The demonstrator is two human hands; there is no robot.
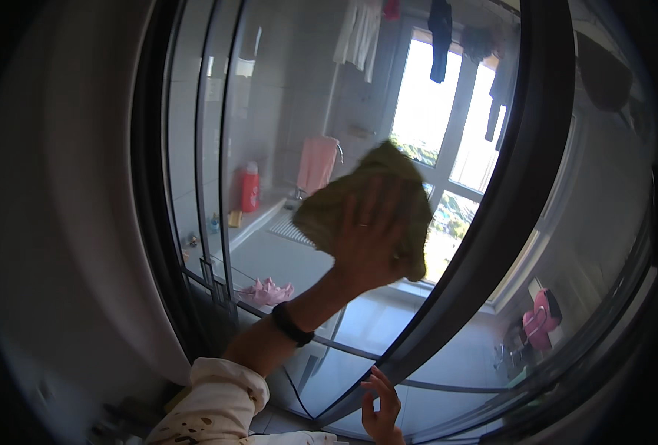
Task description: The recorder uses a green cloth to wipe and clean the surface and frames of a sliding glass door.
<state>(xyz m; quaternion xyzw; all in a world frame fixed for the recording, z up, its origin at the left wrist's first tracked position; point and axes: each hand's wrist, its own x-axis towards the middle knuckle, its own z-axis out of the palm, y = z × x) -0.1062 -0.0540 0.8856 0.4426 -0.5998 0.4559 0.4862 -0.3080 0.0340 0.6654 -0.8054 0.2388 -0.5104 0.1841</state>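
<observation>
My left hand point(370, 239) lies spread over a folded olive-green cloth point(329, 214), pressing it flat to the glass pane point(284, 122) of a dark-framed door. A black band circles the wrist, and a light sleeve with dark spots is rolled up on the forearm. Low down, beside the dark upright frame point(451, 311), my right hand point(381, 409) is raised with its fingers loosely curled and apart, holding nothing. Whether it touches the frame or the glass, I cannot tell.
Through the glass show a red bottle point(250, 188), a pink towel point(315, 161) over a tap, a pink cloth point(270, 291), hanging clothes point(441, 41) and a bright window point(426, 94). Another glass panel point(473, 356) is at the right; a pale wall point(95, 194) borders the left.
</observation>
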